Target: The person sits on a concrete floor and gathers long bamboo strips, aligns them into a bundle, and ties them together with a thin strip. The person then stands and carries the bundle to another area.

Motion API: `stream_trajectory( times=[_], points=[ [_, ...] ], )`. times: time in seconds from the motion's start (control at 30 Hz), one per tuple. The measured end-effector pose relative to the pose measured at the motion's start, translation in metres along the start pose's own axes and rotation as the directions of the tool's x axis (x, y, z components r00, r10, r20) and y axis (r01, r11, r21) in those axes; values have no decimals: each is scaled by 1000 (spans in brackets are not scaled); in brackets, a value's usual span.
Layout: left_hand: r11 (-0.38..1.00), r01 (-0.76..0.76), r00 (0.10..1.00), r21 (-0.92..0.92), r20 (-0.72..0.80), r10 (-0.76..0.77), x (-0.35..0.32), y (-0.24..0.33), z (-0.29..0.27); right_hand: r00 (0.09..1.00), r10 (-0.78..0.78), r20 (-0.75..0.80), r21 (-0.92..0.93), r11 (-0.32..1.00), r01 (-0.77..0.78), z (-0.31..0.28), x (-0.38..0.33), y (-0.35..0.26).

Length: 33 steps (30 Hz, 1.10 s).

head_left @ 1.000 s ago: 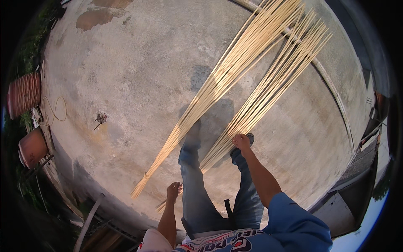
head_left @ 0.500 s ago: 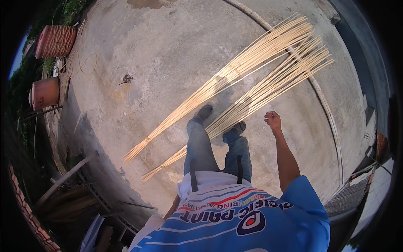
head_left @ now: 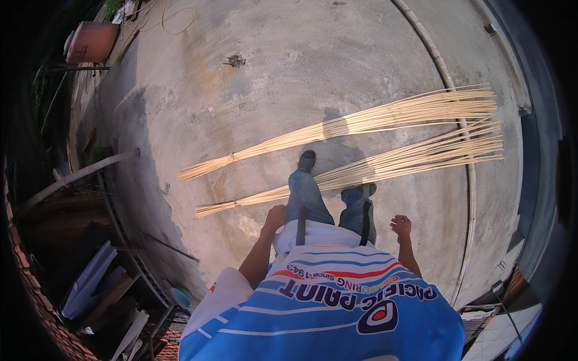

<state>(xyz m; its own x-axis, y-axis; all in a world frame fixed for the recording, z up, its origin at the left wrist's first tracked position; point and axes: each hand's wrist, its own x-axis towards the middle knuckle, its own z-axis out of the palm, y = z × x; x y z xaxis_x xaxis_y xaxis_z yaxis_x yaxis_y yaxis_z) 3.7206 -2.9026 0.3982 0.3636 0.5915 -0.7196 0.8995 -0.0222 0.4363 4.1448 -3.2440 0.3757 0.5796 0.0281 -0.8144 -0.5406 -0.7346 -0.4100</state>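
Two fanned bundles of long pale bamboo strips lie on the concrete floor. The far bundle (head_left: 361,123) runs from a tied end at the left out to the right. The near bundle (head_left: 415,159) lies just beyond my feet. My left hand (head_left: 276,218) hangs by my left thigh, loosely curled, holding nothing. My right hand (head_left: 401,227) hangs at my right side with its fingers apart and empty. Both hands are well clear of the strips. I stand upright in jeans and a blue and white shirt.
A clay pot (head_left: 91,41) stands at the far left. A coiled cord (head_left: 162,18) lies near it. A long pole (head_left: 78,174) leans at the left edge above stacked boards and sheets (head_left: 99,283). A thin pipe (head_left: 448,84) curves across the concrete on the right.
My right hand has let go of the near bundle and dropped to my side. I have straightened up and turned, so both bundles now lie across the view in front of my feet.
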Motion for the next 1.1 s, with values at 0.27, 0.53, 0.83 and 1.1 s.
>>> stream_trajectory(
  times=[0.27, 0.53, 0.83, 1.1],
  points=[
    [693, 293, 955, -659, 163, -249, 5, -103, -133, 867, -369, 336, 24, 923, 384, 241, -40, -116],
    [583, 319, 932, -747, 136, -336, 1, -167, -184, 649, -694, 311, -26, 676, 736, 327, -119, -279],
    [907, 100, 951, -409, 307, 33, 15, -208, -170, 811, -570, -129, 45, 814, 579, 280, -67, -93],
    [929, -110, 939, -353, 269, 213, -31, -300, -205, 977, -86, -195, 86, 991, 105, 304, -162, 193]
  ],
)
